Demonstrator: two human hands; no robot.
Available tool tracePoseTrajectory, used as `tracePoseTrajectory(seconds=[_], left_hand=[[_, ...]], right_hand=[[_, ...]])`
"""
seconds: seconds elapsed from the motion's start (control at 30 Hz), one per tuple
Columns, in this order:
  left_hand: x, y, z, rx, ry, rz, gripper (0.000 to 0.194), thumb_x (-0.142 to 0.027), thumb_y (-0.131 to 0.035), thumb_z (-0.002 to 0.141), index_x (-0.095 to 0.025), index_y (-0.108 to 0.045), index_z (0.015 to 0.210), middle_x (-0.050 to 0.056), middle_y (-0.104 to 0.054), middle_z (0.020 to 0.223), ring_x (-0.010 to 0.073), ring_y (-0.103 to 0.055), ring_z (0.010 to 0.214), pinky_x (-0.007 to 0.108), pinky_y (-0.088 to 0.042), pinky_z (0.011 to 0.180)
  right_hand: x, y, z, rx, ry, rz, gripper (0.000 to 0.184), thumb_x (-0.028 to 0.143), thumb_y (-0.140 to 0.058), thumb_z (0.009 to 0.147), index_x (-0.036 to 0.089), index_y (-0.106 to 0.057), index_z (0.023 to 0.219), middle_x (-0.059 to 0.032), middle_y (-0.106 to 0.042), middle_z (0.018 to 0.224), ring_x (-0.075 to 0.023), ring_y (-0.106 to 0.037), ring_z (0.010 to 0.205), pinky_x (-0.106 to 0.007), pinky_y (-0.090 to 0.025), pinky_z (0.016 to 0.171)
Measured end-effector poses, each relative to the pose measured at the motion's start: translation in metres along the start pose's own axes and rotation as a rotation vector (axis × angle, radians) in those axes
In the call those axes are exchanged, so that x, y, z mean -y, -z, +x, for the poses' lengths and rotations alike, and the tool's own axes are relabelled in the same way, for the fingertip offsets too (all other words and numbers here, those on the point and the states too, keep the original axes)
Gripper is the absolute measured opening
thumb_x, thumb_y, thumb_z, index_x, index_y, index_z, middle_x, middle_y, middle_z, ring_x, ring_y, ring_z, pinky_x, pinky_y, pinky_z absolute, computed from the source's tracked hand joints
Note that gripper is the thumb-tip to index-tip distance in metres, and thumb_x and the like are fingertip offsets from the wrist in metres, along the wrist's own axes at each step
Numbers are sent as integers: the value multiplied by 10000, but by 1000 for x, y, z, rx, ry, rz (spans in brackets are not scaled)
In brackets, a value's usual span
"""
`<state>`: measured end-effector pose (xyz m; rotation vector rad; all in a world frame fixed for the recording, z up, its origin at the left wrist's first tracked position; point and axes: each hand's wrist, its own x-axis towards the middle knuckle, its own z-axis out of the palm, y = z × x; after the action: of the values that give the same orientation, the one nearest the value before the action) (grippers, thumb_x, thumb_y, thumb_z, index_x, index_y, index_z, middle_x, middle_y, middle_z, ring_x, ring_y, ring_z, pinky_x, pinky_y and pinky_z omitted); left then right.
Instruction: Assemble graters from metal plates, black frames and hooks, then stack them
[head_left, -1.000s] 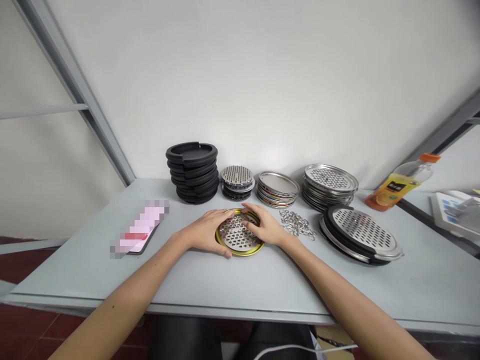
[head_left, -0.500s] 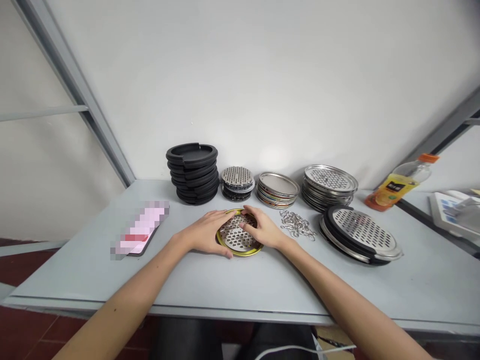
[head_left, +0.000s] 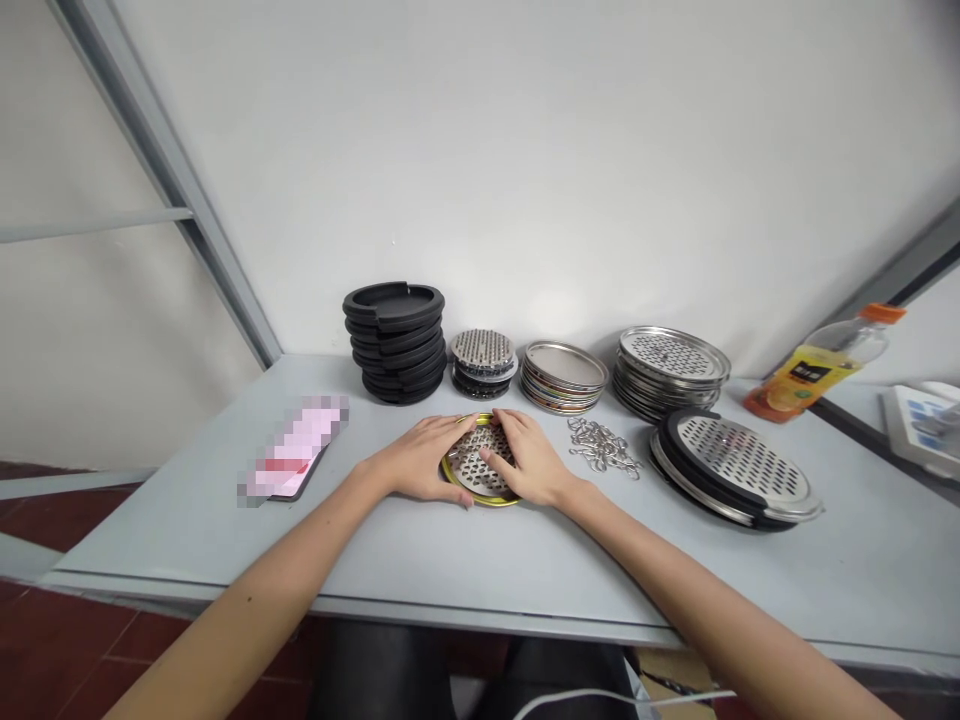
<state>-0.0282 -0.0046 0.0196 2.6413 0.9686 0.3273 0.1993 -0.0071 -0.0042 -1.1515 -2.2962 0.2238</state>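
Between my hands lies a round metal grater disc (head_left: 480,468) with several holes, set inside a yellow-gold ring or shallow lid (head_left: 496,502) flat on the table. My left hand (head_left: 422,462) wraps its left side, fingers over the far rim and thumb at the near rim. On the other side, my right hand (head_left: 534,462) grips the rim, its fingers at the far right edge and its thumb resting on the disc. The right part of the disc is hidden under that hand. A pile of small metal hooks or clips (head_left: 602,446) lies just right of it.
Along the wall stand a stack of black rings (head_left: 395,345), small grater discs (head_left: 484,350), plain metal lids (head_left: 564,365) and larger grater lids (head_left: 673,355). Assembled graters (head_left: 739,465), a juice bottle (head_left: 825,365) and a tray (head_left: 922,425) are at right, a phone (head_left: 300,450) at left.
The view has shifted slightly, so everything sits a little further right. My right fingers lie a bit flatter over the rim; both hands stay on the disc and ring.
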Motion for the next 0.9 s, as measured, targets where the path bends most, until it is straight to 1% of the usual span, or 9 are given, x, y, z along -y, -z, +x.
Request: tracePoseTrajectory(seconds=[0.2, 0.37, 0.63, 0.9], left_hand=[[-2, 1, 0, -18, -11, 2, 1112, -648, -702, 655, -179, -167, 1510, 145, -282, 1535, 337, -289, 1388, 449, -237, 1133], [0, -1, 1, -13, -14, 8, 1116, -650, -696, 660, -170, -158, 1511, 142, -269, 1540, 333, -279, 1392, 444, -235, 1130], [0, -2, -1, 7, 33, 17, 1131, -658, -693, 654, -206, -120, 1518, 131, -252, 1549, 346, -275, 1391, 465, -228, 1126], [0, -2, -1, -7, 60, -25, 1162, -661, -725, 610, -232, -138, 1516, 110, -239, 1557, 366, -283, 1383, 472, -238, 1118]], right_hand=[[3, 2, 1, -4, 33, 17, 541, 455, -439, 906, 59, -464, 1275, -225, -560, 1241, -319, -483, 1177, -494, -373, 1027], [4, 4, 2, 3, 46, 45, 546, 492, -517, 864, 83, -494, 1223, -189, -589, 1189, -299, -497, 1133, -461, -390, 1009], [4, 5, -1, 14, 52, 52, 489, 425, -516, 857, 98, -492, 1220, -181, -585, 1173, -303, -475, 1151, -469, -389, 1012], [8, 7, 1, 45, 88, 73, 436, 376, -535, 825, 111, -506, 1170, -171, -578, 1138, -299, -480, 1120, -468, -405, 992]])
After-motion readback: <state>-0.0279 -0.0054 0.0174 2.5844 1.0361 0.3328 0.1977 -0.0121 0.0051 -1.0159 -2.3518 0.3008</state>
